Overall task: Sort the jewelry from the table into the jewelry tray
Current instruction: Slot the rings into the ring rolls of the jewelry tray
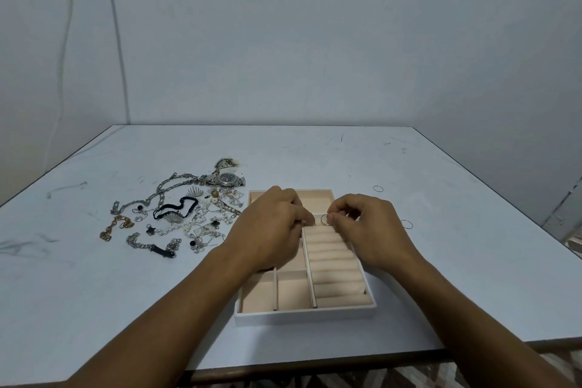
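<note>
Fingers [336, 217] of R hand [370, 231] pinch thin ring [324, 219] over jewelry tray [302, 317] (L hand [267, 230] curled, grip unclear).

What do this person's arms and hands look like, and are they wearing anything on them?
Both are bare human arms. The left hand and right hand wear no gloves. The left forearm and right forearm are uncovered as far as the picture shows, with no sleeve in view. Neither wrist carries a watch, bracelet or strap. No markings show.
</note>
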`<state>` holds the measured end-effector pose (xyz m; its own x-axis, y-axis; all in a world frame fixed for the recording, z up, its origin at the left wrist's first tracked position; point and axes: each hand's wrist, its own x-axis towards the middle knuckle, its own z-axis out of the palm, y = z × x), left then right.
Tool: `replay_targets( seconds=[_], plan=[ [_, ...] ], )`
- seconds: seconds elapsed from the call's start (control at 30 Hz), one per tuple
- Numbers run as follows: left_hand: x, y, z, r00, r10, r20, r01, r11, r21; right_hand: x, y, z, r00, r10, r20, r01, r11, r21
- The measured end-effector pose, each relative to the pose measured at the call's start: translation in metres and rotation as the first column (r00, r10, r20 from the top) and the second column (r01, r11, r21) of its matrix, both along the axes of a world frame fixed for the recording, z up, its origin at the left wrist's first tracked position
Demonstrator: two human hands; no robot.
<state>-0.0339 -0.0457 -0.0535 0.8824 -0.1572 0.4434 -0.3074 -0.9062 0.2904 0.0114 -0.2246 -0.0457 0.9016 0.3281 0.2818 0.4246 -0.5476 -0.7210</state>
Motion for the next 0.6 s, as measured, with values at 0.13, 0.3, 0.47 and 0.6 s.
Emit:
replay_targets(
  seconds=[0.13,0.3,0.47,0.6],
  plan=[
    [-0.002,-0.002,0.0,1.0,0.003,-0.004,-0.003,1.0,0.019,0.0,0.0,0.0,0.999,0.005,0.039,-0.003,0.999,-0.037],
    [-0.003,-0.004,0.0,1.0,0.011,-0.001,-0.011,1.0,0.024,0.0,0.0,-0.001,0.994,0.028,0.102,-0.019,0.996,-0.093],
    [-0.006,0.0,0.0,0.999,0.025,0.036,-0.023,0.998,-0.062,0.0,0.0,0.0,0.989,0.053,0.136,-0.031,0.987,-0.157],
    [-0.007,0.006,0.002,0.998,0.042,0.046,-0.039,0.998,-0.059,0.0,0.002,0.0,0.984,0.076,0.161,-0.04,0.975,-0.217]
  ],
)
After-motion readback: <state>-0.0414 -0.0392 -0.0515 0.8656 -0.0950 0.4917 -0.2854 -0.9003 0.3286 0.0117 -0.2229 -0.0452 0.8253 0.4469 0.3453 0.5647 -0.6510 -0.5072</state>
